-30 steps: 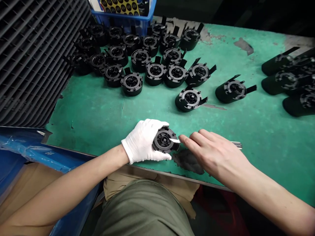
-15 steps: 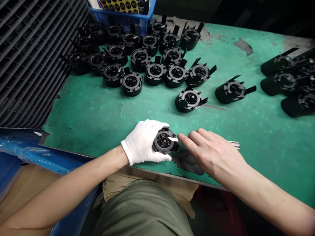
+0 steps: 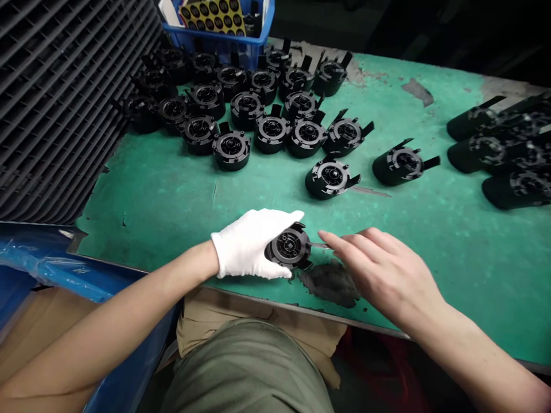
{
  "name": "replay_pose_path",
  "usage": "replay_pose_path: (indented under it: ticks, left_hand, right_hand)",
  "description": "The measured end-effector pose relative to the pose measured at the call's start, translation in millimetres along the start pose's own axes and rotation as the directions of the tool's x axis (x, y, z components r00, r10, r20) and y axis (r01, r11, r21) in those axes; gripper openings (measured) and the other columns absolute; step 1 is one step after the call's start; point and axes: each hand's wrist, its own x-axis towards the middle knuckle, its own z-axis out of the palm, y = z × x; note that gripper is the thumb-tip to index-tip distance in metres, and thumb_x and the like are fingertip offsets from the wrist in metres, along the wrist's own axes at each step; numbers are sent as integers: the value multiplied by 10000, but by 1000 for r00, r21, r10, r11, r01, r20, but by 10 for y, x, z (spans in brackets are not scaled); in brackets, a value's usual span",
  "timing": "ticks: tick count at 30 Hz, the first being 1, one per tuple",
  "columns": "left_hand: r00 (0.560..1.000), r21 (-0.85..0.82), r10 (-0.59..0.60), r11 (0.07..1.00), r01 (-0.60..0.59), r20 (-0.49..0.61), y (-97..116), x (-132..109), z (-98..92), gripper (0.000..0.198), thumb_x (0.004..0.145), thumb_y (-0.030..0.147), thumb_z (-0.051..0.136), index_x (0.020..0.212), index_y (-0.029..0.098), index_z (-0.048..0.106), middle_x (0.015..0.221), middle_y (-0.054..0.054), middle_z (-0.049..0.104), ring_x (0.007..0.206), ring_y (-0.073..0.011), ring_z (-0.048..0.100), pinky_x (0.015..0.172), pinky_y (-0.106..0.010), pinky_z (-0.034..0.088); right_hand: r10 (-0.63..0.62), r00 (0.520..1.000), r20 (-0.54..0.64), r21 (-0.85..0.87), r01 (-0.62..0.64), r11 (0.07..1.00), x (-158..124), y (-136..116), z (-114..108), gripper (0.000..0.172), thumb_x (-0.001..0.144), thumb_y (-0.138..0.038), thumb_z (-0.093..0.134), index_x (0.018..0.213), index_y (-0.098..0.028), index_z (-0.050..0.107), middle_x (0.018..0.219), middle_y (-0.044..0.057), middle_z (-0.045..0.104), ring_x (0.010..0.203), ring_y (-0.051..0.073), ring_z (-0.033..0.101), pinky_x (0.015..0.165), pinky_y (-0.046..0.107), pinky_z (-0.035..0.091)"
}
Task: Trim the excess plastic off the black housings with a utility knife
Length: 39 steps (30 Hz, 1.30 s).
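My left hand (image 3: 247, 244), in a white glove, is wrapped round a round black plastic part (image 3: 289, 248) and holds it on its side near the front edge of the green table (image 3: 172, 189). My bare right hand (image 3: 381, 269) is just right of the part and grips a thin metal blade (image 3: 319, 245). The blade's tip lies at the part's right rim. Most of the blade is hidden under my fingers.
Several like black parts (image 3: 258, 109) stand in rows at the back left, two lie alone mid-table (image 3: 330, 176), more lie at the right edge (image 3: 499, 149). A blue crate (image 3: 224, 23) stands behind. A black slatted panel (image 3: 55, 97) fills the left. Blue plastic (image 3: 64, 269) lies at front left.
The blade tip has drawn back from the face of the part to its right rim. My right hand has shifted slightly right; the left hand keeps its hold.
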Motion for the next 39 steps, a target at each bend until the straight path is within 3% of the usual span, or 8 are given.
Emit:
replay_pose_path:
  ticks: [4, 6, 11, 14, 18, 21, 30, 39]
  left_hand:
    - [991, -89, 65, 995, -55, 115, -30, 40, -168, 990, 863, 319, 807, 1732, 220, 341, 1692, -174, 553, 1579, -379, 545, 1314, -545, 476]
    - [995, -111, 62, 992, -53, 78, -12, 16, -175, 991, 831, 256, 773, 1718, 213, 334, 1663, -174, 572, 1547, -378, 573, 1300, -558, 490]
    - [993, -129, 106, 985, -113, -60, 39, -114, -89, 906, 831, 170, 699, 1664, 232, 348, 1644, -189, 568, 1512, -370, 601, 1248, -584, 529]
    - [993, -110, 94, 989, -101, -65, 44, -154, -13, 925, 859, 297, 797, 1659, 234, 337, 1651, -205, 559, 1526, -395, 590, 1253, -604, 522]
    - [985, -28, 53, 998, -58, -162, 17, -129, 152, 1111, 744, 575, 988, 1606, 203, 394, 1567, -221, 632, 1450, -420, 656, 1206, -587, 562]
    - [976, 14, 36, 999, -34, -214, 4, -91, 242, 1014, 764, 570, 986, 1540, 181, 463, 1482, -207, 695, 1386, -397, 706, 1151, -546, 599]
    - [979, 5, -17, 1000, 18, -203, 29, -49, 228, 908, 749, 540, 964, 1479, 191, 551, 1409, -169, 745, 1325, -380, 745, 1126, -520, 612]
    - [989, -29, -63, 998, 60, -137, 90, 38, 127, 666, 766, 454, 917, 1337, 221, 667, 1340, -129, 787, 1221, -363, 788, 1082, -484, 627]
  right_hand:
    - [156, 988, -5, 215, -151, 965, -133, 63, 45, 317, 1125, -153, 534, 1432, -196, 601, 1083, 58, 803, 887, 176, 758, 751, 295, 563]
    - [159, 986, 42, 231, -164, 959, -146, 30, 70, 255, 1145, -228, 545, 1382, -193, 631, 1113, 60, 810, 897, 174, 782, 726, 283, 566]
    - [83, 993, 84, 154, -95, 983, -57, -50, 107, 255, 1170, -294, 520, 1331, -167, 673, 889, 12, 726, 711, 145, 697, 597, 283, 450]
    - [-3, 998, 70, 100, -4, 995, -4, -50, 90, 245, 1173, -287, 511, 1303, -160, 674, 813, -12, 658, 678, 143, 643, 586, 297, 397]
    - [-70, 994, 85, 42, 66, 997, 39, -60, -4, 267, 1108, -106, 480, 1318, -120, 643, 800, -12, 622, 659, 155, 589, 581, 315, 360]
    - [-96, 987, 126, 32, 92, 995, 78, -56, -82, 363, 1006, 24, 446, 1286, -99, 641, 797, -4, 614, 636, 155, 558, 572, 319, 337]
    - [-236, 948, 214, 80, 223, 971, 173, 183, -58, 403, 980, 5, 479, 1305, -151, 659, 831, 5, 670, 698, 156, 624, 601, 311, 352]
    - [-345, 920, 187, 151, 321, 935, 248, 334, -64, 197, 1078, -81, 486, 1039, -184, 650, 789, -5, 595, 663, 152, 545, 615, 327, 319]
